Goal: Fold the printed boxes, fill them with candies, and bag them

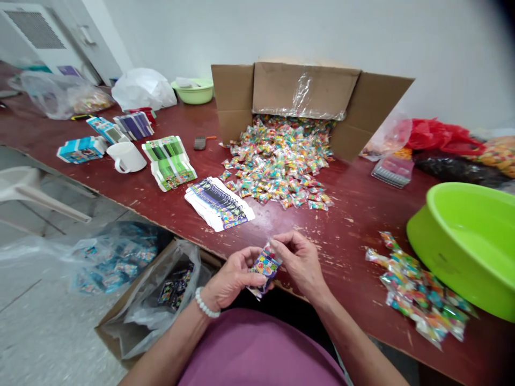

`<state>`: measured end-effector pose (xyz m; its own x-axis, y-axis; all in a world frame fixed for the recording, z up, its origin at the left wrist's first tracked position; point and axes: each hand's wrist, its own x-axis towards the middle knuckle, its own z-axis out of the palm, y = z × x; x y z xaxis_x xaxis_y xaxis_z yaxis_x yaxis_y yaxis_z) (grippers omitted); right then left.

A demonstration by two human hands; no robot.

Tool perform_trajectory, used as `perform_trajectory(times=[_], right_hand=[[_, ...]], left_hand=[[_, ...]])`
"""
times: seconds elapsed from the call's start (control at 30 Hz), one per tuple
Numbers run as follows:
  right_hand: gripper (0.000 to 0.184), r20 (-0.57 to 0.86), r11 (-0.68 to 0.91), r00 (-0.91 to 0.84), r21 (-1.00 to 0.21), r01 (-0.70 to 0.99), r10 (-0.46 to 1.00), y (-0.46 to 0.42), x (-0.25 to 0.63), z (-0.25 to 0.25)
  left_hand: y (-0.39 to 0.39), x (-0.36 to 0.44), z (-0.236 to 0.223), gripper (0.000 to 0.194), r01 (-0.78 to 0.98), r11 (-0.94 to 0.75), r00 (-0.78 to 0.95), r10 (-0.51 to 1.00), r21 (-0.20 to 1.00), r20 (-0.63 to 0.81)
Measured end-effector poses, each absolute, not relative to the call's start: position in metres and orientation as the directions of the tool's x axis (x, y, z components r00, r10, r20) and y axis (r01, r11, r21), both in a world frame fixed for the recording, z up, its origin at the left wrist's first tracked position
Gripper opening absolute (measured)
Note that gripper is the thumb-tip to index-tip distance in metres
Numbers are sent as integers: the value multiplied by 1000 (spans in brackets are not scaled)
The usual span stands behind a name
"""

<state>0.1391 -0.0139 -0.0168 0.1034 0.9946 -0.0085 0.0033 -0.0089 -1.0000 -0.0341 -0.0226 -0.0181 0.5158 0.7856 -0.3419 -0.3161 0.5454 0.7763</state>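
My left hand [236, 276] is closed around a small purple printed candy box [265, 268], just past the table's front edge. At the box's upper end, my right hand [300, 262] pinches a clear-wrapped candy packet [270, 246] that sticks partly out of the opening. How deep the packet sits inside is hidden. Beyond my hands lies a fanned stack of flat purple cartons [219, 203]. Behind that, a big heap of wrapped candies [281, 161] spills from a cardboard box [306, 88] tipped on its side.
A green basin [450, 252] stands at the right beside loose candy packets [418, 295]. Left on the table are green cartons [169, 161], a white mug [126, 157] and blue boxes [82, 149]. Below the edge sits a lined carton [132, 311] holding filled boxes.
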Motion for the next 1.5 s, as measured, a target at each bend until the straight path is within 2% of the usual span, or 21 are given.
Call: perform_trajectory(times=[0.07,0.13,0.2,0.23,0.3,0.4,0.47,0.57,0.67,0.73,0.8,0.87,0.93,1.0,1.1,1.23,1.33,1.4,1.5], right_hand=[[22,21,12,92,-996,90,996,-13,141,-14],[20,123,101,78,-965,242,989,-12,146,-10],[18,214,207,-23,-906,369,977,-12,152,-5],[19,221,239,-91,-895,377,971,-12,154,-4],[22,175,212,-152,-937,277,973,-14,155,-3],[28,-35,-42,-104,-997,-62,994,-17,152,-9],[38,-191,-240,-199,-934,-266,961,-18,148,-15],[36,-245,-365,-353,-871,-328,903,-19,141,-19],[31,-199,-261,-310,-950,-173,930,-18,137,-16],[25,-93,-99,-204,-995,-20,975,-18,136,-14],[19,97,112,-111,-984,136,989,-18,137,-13],[16,274,296,-116,-920,256,955,-20,140,-12],[16,322,366,-187,-881,299,928,-22,144,-11],[19,243,298,-230,-922,248,942,-23,147,-10],[21,55,77,-272,-995,71,961,-23,147,-9],[28,-95,-118,-236,-989,-86,967,-21,140,-15],[25,-48,-56,-204,-998,-34,978,-21,137,-17],[18,29,34,-212,-999,17,977,-21,137,-16],[17,71,81,-238,-996,35,969,-21,138,-11]], left_hand=[[-25,-28,-19,49,-277,563,570,748,778,-339],[-24,-26,-18,49,-276,559,578,746,782,-330],[-21,-26,-16,51,-297,530,567,767,795,-299],[-20,-27,-15,50,-306,511,558,780,803,-284],[-17,-29,-13,47,-307,482,534,801,821,-271],[-16,-32,-11,39,-327,514,503,805,793,-314],[-17,-31,-11,44,-356,556,478,799,751,-365],[-20,-26,-10,49,-340,543,404,822,768,-402],[-24,-22,-10,42,-268,453,312,876,850,-369],[-25,-20,-11,40,-271,427,282,892,863,-353],[-25,-19,-11,40,-337,495,313,861,801,-400],[-24,-20,-10,46,-384,623,409,776,681,-479],[-23,-21,-8,53,-385,708,499,699,592,-512],[-23,-23,-6,51,-384,698,504,707,605,-496],[-24,-23,-4,38,-347,568,387,812,746,-438],[-26,-21,-5,29,-227,403,243,905,887,-349],[-27,-20,-7,35,-227,405,262,901,885,-345],[-27,-19,-9,48,-274,474,325,865,837,-383],[-27,-17,-12,64,-311,548,385,819,776,-425]])
